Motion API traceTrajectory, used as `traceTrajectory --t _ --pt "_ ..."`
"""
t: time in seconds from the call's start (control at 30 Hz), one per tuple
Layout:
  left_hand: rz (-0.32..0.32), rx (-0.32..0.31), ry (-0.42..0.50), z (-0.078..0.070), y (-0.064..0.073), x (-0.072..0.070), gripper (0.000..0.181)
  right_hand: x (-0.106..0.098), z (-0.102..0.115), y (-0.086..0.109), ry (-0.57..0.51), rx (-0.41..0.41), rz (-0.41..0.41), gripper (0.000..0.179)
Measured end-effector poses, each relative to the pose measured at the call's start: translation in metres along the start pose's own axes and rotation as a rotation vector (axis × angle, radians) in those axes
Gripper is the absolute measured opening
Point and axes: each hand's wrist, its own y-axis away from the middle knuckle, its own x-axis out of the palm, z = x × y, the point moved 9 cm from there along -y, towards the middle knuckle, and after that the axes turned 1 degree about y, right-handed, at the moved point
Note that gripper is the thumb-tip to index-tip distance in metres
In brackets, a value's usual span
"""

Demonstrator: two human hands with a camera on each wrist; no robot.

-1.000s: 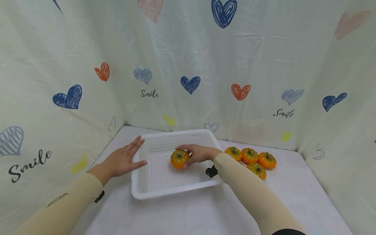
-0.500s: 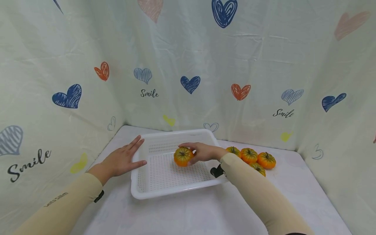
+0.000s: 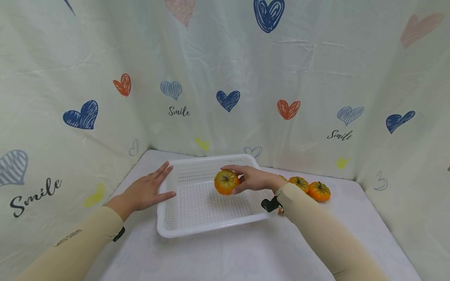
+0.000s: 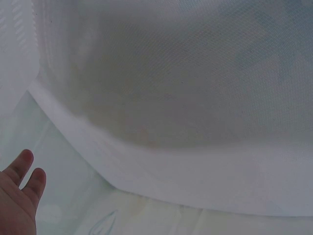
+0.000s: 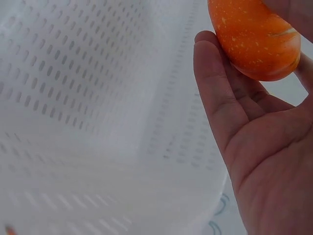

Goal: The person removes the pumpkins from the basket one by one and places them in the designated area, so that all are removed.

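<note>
A small orange-and-green pumpkin (image 3: 226, 182) is held by my right hand (image 3: 254, 178) above the floor of a white perforated plastic basket (image 3: 197, 210). In the right wrist view, fingers and thumb grip the orange pumpkin (image 5: 257, 44) from its sides, apart from the basket (image 5: 112, 98). My left hand (image 3: 142, 191) lies with fingers straight and spread at the basket's left rim; whether it presses on it I cannot tell. Only two fingers and part of the palm of the left hand (image 4: 19, 200) appear in the left wrist view.
More small pumpkins (image 3: 319, 191) sit on the table right of the basket, some hidden behind the right forearm (image 3: 313, 230). The white-covered table (image 3: 211, 257) meets a curtain (image 3: 197, 58) printed with hearts at its back and sides.
My right hand has raised the pumpkin and moved it to the right within the basket's outline. The right forearm now covers more of the other pumpkins. My left hand stays put.
</note>
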Motion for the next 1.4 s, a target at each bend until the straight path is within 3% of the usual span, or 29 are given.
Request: traceTrajectory --t 0.5,0.8,1.27,1.4 --pt "0.002 0.002 0.000 0.002 -0.001 0.001 0.095 -0.034 -0.013 0.051 -0.043 0.015 -0.064 0.081" --pt "0.000 -0.002 0.003 0.002 -0.001 0.001 0.095 -0.057 -0.022 0.090 -0.039 0.011 -0.144 0.080" --pt "0.001 -0.009 -0.004 0.002 -0.002 0.002 0.096 -0.076 -0.069 0.156 -0.030 0.085 -0.226 0.078" --pt "-0.002 -0.007 -0.003 0.001 -0.001 0.001 0.096 -0.078 -0.087 0.176 -0.058 0.142 -0.255 0.078"
